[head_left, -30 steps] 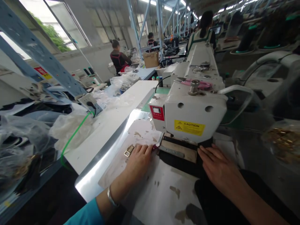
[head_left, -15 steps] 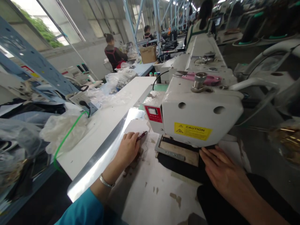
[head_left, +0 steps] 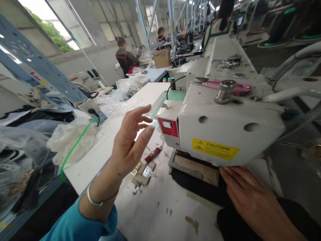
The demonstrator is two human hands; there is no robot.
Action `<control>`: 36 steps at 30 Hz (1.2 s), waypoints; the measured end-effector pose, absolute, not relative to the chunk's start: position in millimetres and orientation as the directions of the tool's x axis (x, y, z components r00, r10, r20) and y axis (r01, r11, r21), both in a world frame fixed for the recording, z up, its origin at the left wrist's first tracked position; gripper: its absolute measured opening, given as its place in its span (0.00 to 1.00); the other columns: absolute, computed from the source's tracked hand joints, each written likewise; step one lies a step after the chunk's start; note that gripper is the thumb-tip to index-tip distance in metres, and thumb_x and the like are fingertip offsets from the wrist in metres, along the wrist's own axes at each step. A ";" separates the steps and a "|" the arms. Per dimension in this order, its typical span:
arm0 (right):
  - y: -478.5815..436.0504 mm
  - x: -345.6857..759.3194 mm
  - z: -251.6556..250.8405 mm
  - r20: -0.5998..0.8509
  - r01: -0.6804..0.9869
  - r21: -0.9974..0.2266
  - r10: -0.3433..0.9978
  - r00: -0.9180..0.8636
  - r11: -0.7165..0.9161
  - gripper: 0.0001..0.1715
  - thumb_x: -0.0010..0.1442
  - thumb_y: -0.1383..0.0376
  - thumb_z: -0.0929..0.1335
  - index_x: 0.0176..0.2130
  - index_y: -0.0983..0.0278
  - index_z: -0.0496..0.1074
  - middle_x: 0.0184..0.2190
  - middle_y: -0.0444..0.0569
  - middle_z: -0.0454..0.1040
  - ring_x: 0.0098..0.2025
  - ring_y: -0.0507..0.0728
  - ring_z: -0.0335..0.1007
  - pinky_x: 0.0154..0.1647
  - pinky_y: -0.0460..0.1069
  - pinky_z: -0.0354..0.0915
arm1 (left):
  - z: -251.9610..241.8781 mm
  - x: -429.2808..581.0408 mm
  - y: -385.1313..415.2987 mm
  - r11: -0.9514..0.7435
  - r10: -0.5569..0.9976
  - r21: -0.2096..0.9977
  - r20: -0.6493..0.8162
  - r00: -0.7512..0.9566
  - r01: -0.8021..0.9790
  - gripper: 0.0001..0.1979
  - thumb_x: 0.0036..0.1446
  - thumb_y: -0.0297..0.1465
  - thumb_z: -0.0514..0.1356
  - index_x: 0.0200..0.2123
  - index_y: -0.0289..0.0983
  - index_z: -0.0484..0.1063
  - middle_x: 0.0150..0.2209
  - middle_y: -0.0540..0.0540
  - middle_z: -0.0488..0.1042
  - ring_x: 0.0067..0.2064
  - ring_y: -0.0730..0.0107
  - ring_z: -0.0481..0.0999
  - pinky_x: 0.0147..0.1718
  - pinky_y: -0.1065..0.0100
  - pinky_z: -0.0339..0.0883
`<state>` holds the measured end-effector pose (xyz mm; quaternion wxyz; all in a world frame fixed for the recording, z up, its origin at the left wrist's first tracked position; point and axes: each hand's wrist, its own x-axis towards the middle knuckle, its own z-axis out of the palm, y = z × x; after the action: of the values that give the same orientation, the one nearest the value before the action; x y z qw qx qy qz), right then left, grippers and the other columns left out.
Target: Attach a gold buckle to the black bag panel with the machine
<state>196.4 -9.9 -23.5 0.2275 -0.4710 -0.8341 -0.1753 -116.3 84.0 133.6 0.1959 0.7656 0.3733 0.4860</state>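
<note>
My left hand [head_left: 132, 137] is raised over the work surface beside the sewing machine's red switch plate [head_left: 169, 126]. Its fingers are apart and hold nothing. Below it lies a small dark red tool [head_left: 153, 154] with a metallic tip, its exact kind unclear. My right hand [head_left: 247, 189] rests flat on a black fabric piece [head_left: 190, 185], fingertips close under the sewing machine head [head_left: 225, 130]. A metal frame clamp [head_left: 187, 167] sits on the fabric. Small buckle-like metal pieces and tan scraps [head_left: 142, 172] are near the red tool.
Pink-handled scissors [head_left: 233, 87] lie on top of the machine. At the left stand a blue perforated metal post [head_left: 52, 63] and plastic bags [head_left: 72, 137]. A green strap [head_left: 75, 144] hangs over the table edge. Further back, a person [head_left: 125, 58] sits near a cardboard box [head_left: 162, 58].
My left hand has let go of the dark red tool and risen toward the switch plate, uncovering the small pieces. My right hand stays on the black fabric. The view has shifted slightly.
</note>
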 end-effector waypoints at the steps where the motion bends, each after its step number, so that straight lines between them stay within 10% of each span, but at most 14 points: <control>1: -9.9 196.6 -23.6 0.548 0.865 0.075 0.704 -0.452 0.497 0.20 0.65 0.73 0.59 0.48 0.74 0.76 0.45 0.58 0.80 0.49 0.63 0.72 0.56 0.60 0.66 | 137.3 -110.5 84.3 -0.660 0.750 0.655 0.600 0.279 0.367 0.21 0.67 0.35 0.59 0.62 0.43 0.66 0.58 0.42 0.66 0.52 0.65 0.72 0.51 0.64 0.72; 26: -7.6 201.0 -19.9 0.601 0.825 0.152 0.611 -0.514 0.545 0.21 0.67 0.71 0.57 0.46 0.70 0.76 0.42 0.56 0.81 0.47 0.62 0.73 0.53 0.59 0.64 | 145.3 -103.5 93.3 -0.718 0.693 0.616 0.591 0.413 0.323 0.25 0.61 0.36 0.66 0.61 0.46 0.67 0.57 0.43 0.67 0.57 0.62 0.70 0.54 0.64 0.71; 36: -6.4 197.5 -17.5 0.560 0.851 0.103 0.677 -0.477 0.514 0.20 0.67 0.72 0.59 0.48 0.75 0.77 0.45 0.58 0.80 0.50 0.63 0.71 0.57 0.58 0.65 | 144.3 -99.1 99.1 -0.703 0.706 0.670 0.617 0.347 0.238 0.17 0.63 0.33 0.65 0.55 0.46 0.73 0.50 0.47 0.71 0.45 0.71 0.75 0.46 0.69 0.75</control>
<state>197.5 -6.4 -17.5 0.2322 -0.4556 -0.8386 -0.1876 -99.1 99.1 144.3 0.2408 0.7844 0.3011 0.4859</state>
